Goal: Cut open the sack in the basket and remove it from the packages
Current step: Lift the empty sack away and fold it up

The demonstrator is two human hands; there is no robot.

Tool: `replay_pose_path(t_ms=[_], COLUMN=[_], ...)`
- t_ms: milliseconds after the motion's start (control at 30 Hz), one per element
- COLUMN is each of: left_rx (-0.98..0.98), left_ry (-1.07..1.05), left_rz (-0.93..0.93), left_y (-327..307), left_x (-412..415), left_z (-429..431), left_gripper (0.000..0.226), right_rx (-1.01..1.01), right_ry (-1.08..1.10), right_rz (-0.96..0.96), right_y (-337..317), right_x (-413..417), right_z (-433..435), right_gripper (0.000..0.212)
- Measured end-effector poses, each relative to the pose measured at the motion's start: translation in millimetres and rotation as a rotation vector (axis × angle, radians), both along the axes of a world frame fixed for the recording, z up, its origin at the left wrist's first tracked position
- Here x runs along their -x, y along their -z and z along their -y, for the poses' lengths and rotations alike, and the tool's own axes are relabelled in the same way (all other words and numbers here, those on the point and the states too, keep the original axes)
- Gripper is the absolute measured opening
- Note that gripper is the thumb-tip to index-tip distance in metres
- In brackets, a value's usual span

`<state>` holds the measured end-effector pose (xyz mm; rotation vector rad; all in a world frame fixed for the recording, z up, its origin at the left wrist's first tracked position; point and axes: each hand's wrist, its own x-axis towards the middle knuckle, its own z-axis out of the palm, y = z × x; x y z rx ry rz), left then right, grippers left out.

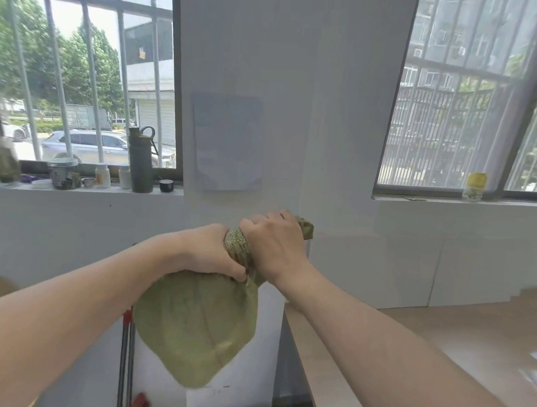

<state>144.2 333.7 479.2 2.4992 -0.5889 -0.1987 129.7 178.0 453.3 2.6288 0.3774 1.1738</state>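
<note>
A green woven sack [194, 326] hangs in the air in front of me, bulging and rounded below. Its neck is bunched and twisted between my two hands. My left hand [211, 253] grips the lower part of the neck. My right hand [274, 246] is closed around the top of the neck, and a green end of cloth sticks out past its fingers. No basket, packages or cutting tool are in view.
A light wooden table [440, 334] runs along the right, with white paper at its far right edge. Metal poles with a red part [127, 351] stand against the wall below the sack. Bottles and jars [140, 160] line the left windowsill; a yellow-lidded jar [474, 186] stands on the right sill.
</note>
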Motion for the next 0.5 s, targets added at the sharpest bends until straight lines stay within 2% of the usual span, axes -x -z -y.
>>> replay_pose_path(t_ms=[100,167,300,400,500], left_rx=[-0.167,-0.314,-0.536,-0.583,-0.593], left_ry=[-0.065,-0.099,-0.148,-0.097,-0.072], left_rz=[0.309,0.530,0.877,0.985,0.960], left_y=[8,16,30,34,33], left_x=[10,17,17,13,8], left_z=[8,14,16,14,13], left_gripper=[0.061,0.069,0.076,0.059,0.046], right_rx=[-0.078,-0.139,-0.275,-0.381,-0.414], right_ry=[0.061,0.094,0.181,0.182,0.164], right_rz=[-0.225,-0.306,-0.463,-0.590,-0.663], right_y=[-1,-6,-13,-9,-3], right_x=[2,3,5,4,3], right_z=[2,1,1,4,6], right_gripper=[0.016,0.008,0.012,0.007,0.007])
